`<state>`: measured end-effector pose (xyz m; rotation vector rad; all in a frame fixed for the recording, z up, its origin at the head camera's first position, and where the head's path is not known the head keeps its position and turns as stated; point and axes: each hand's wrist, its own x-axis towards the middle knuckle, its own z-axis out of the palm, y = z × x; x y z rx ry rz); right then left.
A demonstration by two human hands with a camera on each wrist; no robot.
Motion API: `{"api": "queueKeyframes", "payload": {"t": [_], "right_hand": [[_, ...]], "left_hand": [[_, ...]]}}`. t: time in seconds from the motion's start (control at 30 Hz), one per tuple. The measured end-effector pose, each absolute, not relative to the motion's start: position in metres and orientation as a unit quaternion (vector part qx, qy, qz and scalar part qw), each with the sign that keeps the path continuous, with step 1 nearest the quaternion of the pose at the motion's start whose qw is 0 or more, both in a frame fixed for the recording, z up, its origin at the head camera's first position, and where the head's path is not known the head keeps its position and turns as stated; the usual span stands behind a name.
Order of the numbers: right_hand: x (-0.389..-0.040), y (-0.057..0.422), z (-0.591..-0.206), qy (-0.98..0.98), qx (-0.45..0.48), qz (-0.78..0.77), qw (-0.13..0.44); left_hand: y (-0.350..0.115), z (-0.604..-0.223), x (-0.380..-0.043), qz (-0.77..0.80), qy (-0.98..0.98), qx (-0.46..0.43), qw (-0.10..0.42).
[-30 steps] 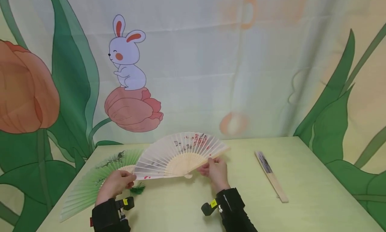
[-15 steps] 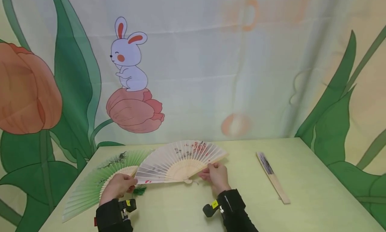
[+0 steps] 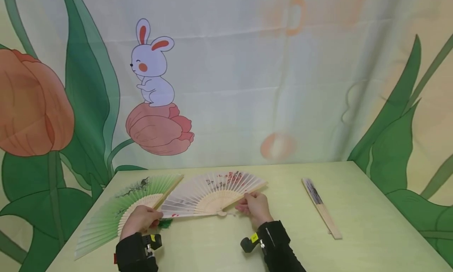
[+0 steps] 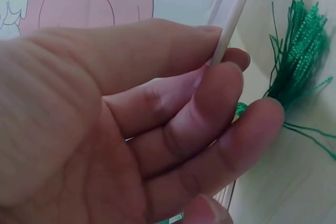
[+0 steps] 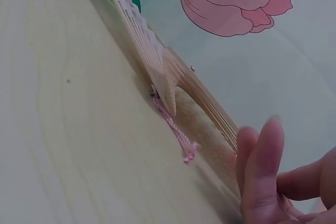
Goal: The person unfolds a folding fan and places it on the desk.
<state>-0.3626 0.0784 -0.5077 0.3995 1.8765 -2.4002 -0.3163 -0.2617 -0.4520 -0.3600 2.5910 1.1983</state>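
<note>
A white folding fan (image 3: pixel 219 197) with red and black painting is spread between my hands. My left hand (image 3: pixel 142 219) pinches the tip of its left outer rib between thumb and fingers; the left wrist view shows that rib edge (image 4: pixel 231 30) between them. On the right, my right hand (image 3: pixel 256 207) pinches the other outer rib. In the right wrist view the fan is seen edge-on, close over the table, with a short pink cord (image 5: pixel 178 135) hanging from its pivot. A spread green folding fan (image 3: pixel 131 201) lies at the left, partly behind my left hand.
The green fan's tassel (image 4: pixel 302 51) lies just beside my left fingers. A folded fan (image 3: pixel 322 209) with a dark-patterned top rests on the right of the pale yellow table (image 3: pixel 375 225). A cloth backdrop (image 3: pixel 226 87) with a rabbit and tulips stands behind.
Both hands have lowered the white fan toward the table and shifted slightly right in the view. More of the green fan's right edge shows now. The grip on both ribs is unchanged.
</note>
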Motion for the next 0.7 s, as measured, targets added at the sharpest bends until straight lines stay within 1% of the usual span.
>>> {"api": "queueKeyframes", "payload": {"t": [0.27,0.5,0.7], "right_hand": [[-0.363,0.078,-0.506,0.6,0.134,-0.788,0.035],[-0.363,0.079,-0.503,0.59,0.161,-0.791,0.032],[-0.362,0.088,-0.5,0.597,0.173,-0.783,0.023]], "left_hand": [[-0.262,-0.455,-0.316,0.411,0.895,-0.122,0.122],[-0.26,-0.452,-0.316,0.414,0.895,-0.121,0.115],[-0.256,-0.446,-0.318,0.415,0.897,-0.118,0.095]]}}
